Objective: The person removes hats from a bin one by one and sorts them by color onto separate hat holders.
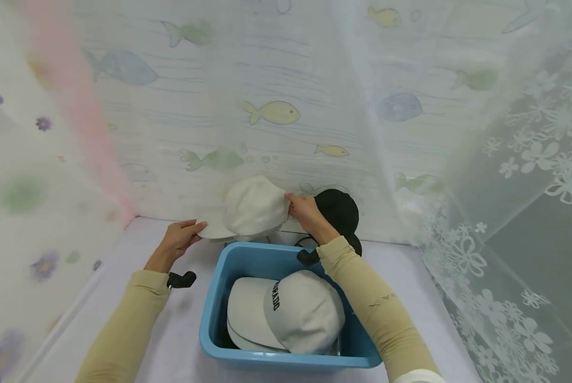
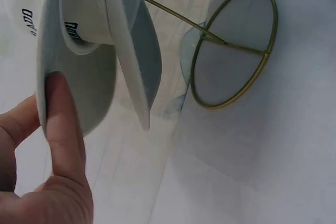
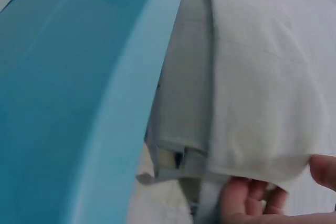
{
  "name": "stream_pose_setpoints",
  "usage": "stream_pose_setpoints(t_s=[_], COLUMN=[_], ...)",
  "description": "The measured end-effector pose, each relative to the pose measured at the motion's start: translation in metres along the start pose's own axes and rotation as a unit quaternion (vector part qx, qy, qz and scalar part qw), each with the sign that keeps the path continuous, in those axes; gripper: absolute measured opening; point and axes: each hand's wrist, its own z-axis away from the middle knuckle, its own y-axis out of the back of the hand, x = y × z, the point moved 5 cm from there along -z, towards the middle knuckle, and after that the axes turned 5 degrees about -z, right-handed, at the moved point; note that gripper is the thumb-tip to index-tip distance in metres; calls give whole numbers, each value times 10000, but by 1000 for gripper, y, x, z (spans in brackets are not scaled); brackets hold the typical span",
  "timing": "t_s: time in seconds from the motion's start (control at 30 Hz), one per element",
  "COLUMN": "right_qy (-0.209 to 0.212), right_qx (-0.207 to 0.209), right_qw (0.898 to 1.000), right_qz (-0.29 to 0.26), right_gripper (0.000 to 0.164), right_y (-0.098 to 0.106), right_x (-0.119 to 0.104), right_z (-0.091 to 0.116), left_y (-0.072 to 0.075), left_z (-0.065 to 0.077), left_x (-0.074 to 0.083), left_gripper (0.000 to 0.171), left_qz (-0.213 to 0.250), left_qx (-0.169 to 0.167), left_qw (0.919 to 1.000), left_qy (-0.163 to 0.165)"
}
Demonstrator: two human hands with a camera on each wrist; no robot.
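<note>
At the back of the table, both hands are on a white baseball cap (image 1: 257, 205). My left hand (image 1: 177, 238) pinches its brim between thumb and fingers. My right hand (image 1: 309, 215) grips the back edge of the crown; in the right wrist view, fingers are tucked under that edge. The left wrist view shows a second pale cap (image 2: 139, 82) nested beneath the held one, above a gold wire stand (image 2: 226, 42) with a round base. Dark lettering shows on both cap fronts. In front stands a blue bin (image 1: 290, 360) with pale caps (image 1: 309, 314) stacked inside.
A black cap (image 1: 336, 210) is just right of my right hand, close to the back curtain (image 1: 276, 64) printed with fish. Sheer flowered netting (image 1: 520, 223) hangs at the right. A white cloth (image 1: 180, 330) covers the table.
</note>
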Motion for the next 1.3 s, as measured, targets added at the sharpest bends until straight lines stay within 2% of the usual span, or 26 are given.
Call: stream_pose_setpoints(t_s=[0.1,0.2,0.33,0.5,0.63,0.83,1.07,1.17,1.3], right_qy=[142,92,-234,-491,-521,-665,-686,-627,-496], right_qx=[-30,-131,-323,-568,-647,-519,-416,-525,-740], right_qw=[9992,9984,9989,9952,9926,9926,9968,9966,9957], right_qz=[-377,-543,-228,627,885,878,42,-140,266], right_gripper=[55,56,60,54,48,53,70,79,79], right_y=[-3,-5,-2,1,2,2,2,0,0], right_x=[-2,-4,-3,5,11,14,10,8,8], right_z=[-1,-2,-2,-4,-5,-7,-11,-10,-10], left_y=[2,5,9,12,10,2,-9,-11,-11], left_z=[1,2,5,7,7,5,3,1,-1], left_x=[2,5,7,4,-4,-19,-22,-18,-9], left_gripper=[73,74,72,69,67,68,75,76,77], left_qz=[101,198,155,-79,-300,-364,-104,-78,-160], left_qx=[207,330,417,445,459,335,184,188,219], left_qw=[9995,9982,9963,9955,9959,9985,9994,9993,9995], left_qy=[-234,-468,-732,-832,-721,-243,284,326,179])
